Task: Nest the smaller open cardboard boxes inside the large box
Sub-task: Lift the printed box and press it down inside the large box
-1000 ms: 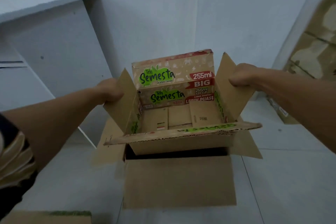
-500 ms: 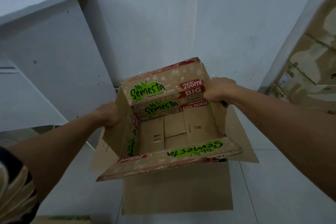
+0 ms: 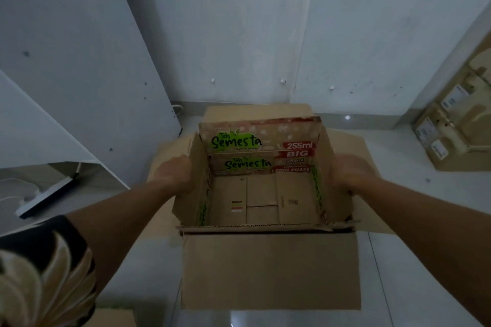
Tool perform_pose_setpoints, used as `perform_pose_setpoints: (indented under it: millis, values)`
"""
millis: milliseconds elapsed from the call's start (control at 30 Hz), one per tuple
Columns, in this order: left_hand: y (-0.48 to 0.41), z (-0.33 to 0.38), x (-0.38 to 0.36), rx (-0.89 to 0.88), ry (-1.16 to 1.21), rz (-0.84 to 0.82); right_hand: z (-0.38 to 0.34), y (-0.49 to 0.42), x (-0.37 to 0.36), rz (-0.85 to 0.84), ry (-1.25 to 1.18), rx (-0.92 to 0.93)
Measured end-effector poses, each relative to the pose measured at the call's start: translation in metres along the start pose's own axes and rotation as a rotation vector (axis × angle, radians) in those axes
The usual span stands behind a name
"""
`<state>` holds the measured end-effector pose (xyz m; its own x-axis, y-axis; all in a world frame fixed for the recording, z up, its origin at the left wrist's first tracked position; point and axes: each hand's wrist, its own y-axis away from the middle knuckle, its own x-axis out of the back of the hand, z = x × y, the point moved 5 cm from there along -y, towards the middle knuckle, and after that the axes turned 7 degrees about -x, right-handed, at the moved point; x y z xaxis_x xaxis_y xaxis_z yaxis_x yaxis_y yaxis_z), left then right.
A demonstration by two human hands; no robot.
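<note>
A plain large cardboard box (image 3: 271, 271) stands open on the floor, its near flap hanging toward me. Inside it sits a smaller open box (image 3: 261, 195) printed "Teh Semesta" in green with red bands, sunk down so its top edges are about level with the large box's rim. My left hand (image 3: 174, 174) presses on the smaller box's left flap. My right hand (image 3: 350, 174), blurred, rests on its right flap. Whether the fingers curl round the flaps is hard to tell.
A white wall stands close behind the boxes. A white slanted panel (image 3: 79, 61) is on the left, with a power strip (image 3: 45, 198) and cable under it. Stacked taped cartons (image 3: 457, 125) stand at the right. Another cardboard edge (image 3: 114, 317) shows at the bottom left.
The smaller box has gone down into the large box and now sits level inside it. Both hands followed it down along its side flaps.
</note>
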<state>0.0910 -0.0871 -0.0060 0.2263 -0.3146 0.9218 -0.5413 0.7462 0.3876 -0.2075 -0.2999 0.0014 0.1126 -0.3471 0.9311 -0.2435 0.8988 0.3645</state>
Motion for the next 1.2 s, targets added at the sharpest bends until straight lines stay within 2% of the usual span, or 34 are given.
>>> perform_pose_setpoints:
  millis: [67, 167, 233, 300, 400, 633, 733, 900, 1000, 1100, 1200]
  values:
    - [-0.005, 0.007, -0.010, -0.023, -0.096, 0.033, 0.007, -0.004, -0.022, 0.017, 0.028, -0.015]
    - [-0.012, 0.018, -0.025, -0.033, -0.319, 0.100, 0.007, -0.003, -0.038, 0.154, 0.132, 0.012]
    - [-0.016, 0.026, -0.036, -0.066, -0.495, 0.110, 0.004, 0.000, -0.045, 0.229, 0.247, 0.039]
    - [-0.017, 0.032, -0.046, -0.102, -0.560, 0.125, 0.003, 0.003, -0.059, 0.280, 0.396, 0.094]
    - [-0.022, 0.030, -0.055, -0.097, -0.504, 0.127, 0.009, 0.006, -0.076, 0.313, 0.607, 0.157]
    - [-0.030, 0.020, -0.067, -0.082, -0.448, 0.122, 0.007, 0.009, -0.078, 0.230, 0.810, 0.135]
    - [-0.026, 0.021, -0.071, -0.090, -0.453, 0.141, 0.006, 0.009, -0.075, 0.225, 0.813, 0.121]
    - [-0.015, 0.025, -0.071, -0.098, -0.407, 0.150, 0.006, 0.010, -0.072, 0.152, 0.640, 0.079]
    - [-0.017, 0.023, -0.072, -0.130, -0.353, 0.189, 0.003, 0.009, -0.073, 0.122, 0.620, 0.085]
    - [-0.027, 0.021, -0.077, -0.133, -0.380, 0.182, -0.003, 0.002, -0.071, 0.161, 0.724, 0.091]
    - [-0.024, 0.021, -0.077, -0.101, -0.425, 0.154, -0.019, 0.001, -0.066, 0.231, 0.969, 0.196]
